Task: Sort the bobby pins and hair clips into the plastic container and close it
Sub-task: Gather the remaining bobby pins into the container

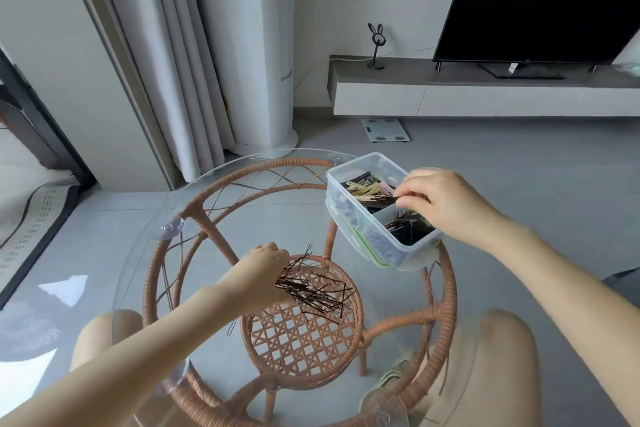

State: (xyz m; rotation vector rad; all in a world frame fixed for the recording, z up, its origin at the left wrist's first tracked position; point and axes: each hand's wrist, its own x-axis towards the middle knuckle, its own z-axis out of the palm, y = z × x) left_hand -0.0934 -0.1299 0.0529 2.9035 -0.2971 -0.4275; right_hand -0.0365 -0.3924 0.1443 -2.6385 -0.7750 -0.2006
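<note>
A clear plastic container (349,215) stands on the round glass table (138,253) at the far right. Its far compartment holds beige, pink and black hair clips (367,189); its near compartment holds dark bobby pins (408,229). My right hand (446,204) is over the container, its fingertips pinching a dark pin or clip at the divider. A loose pile of bobby pins (315,291) lies mid-table. My left hand (263,274) rests on the pile's left side, fingers curled over some pins. The container's lid (363,246), with a green seal, lies under the box.
The glass top sits on a wicker frame (301,333) with suction cups (169,227). My knees show under the glass. Beyond are curtains, a white standing unit, a bathroom scale (386,130) on the floor and a TV (540,0) on a low cabinet.
</note>
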